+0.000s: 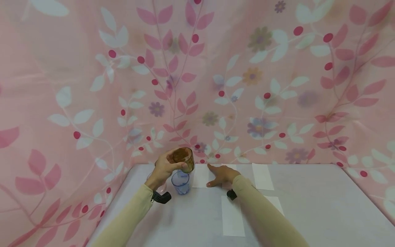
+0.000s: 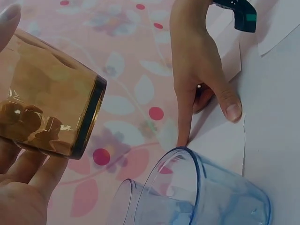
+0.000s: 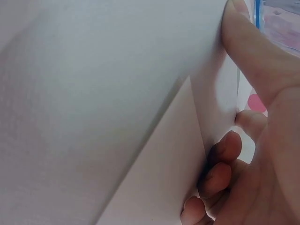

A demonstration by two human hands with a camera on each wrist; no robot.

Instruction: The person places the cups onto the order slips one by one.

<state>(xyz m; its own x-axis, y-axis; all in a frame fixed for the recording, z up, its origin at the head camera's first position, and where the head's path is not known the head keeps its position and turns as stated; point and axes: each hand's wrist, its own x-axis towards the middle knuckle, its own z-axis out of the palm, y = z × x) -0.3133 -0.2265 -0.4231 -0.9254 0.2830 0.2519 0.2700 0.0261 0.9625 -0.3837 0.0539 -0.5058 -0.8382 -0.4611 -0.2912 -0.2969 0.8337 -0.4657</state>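
Observation:
My left hand [image 1: 163, 168] grips an amber drinking glass [image 1: 184, 160], raised above the table and tilted. In the left wrist view the thick base of this glass faces right, with fingers below it and the thumb above. Just under it on the table stands a blue glass [image 1: 181, 187], and a clear pinkish glass [image 1: 162, 188] is partly hidden behind my left wrist. My right hand [image 1: 224, 174] presses a white paper sheet [image 1: 200, 178] near the table's back edge, index finger and thumb stretched out. The right wrist view shows its other fingers bent over the paper.
More white sheets lie on the pale table [image 1: 308, 206]: one at the back right [image 1: 263, 176], another nearer the front [image 1: 232, 219], and one partly under my right forearm. A pink floral curtain [image 1: 197, 85] hangs right behind the table.

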